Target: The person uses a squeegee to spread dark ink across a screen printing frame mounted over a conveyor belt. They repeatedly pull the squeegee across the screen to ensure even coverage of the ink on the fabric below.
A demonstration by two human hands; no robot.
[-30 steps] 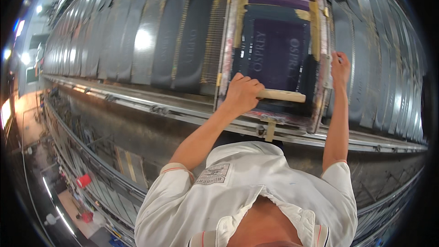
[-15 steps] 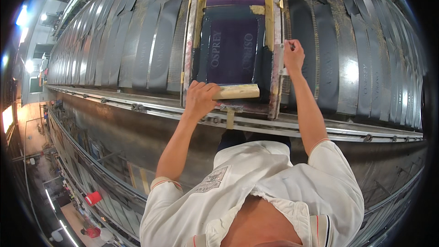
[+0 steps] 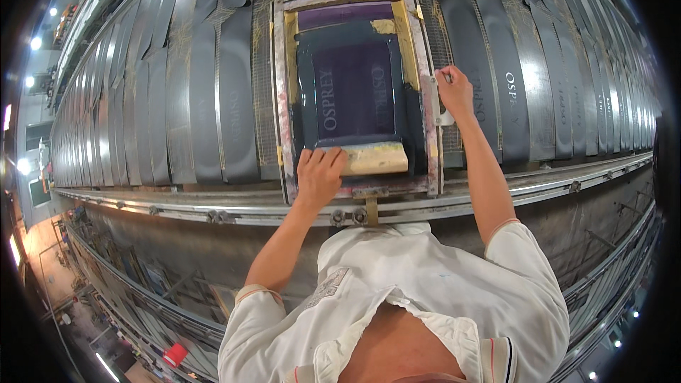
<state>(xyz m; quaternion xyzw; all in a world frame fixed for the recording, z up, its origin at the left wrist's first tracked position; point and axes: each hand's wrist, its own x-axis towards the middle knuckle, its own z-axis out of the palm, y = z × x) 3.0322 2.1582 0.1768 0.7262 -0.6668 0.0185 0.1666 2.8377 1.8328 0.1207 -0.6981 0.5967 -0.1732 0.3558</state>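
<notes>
Left hand (image 3: 320, 177) grasped the left end of a pale wooden squeegee (image 3: 379, 159), which lay across the near part of a rectangular, pink-stained screen frame (image 3: 282, 92). Right hand (image 3: 455, 92) curled at its right rail, grip unclear.

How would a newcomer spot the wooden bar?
On the long table, find the rectangular frame around a dark screen. Near its lower end, the left hand holds a crosswise wooden bar; its pale wood stands out against the dark screen.
</notes>
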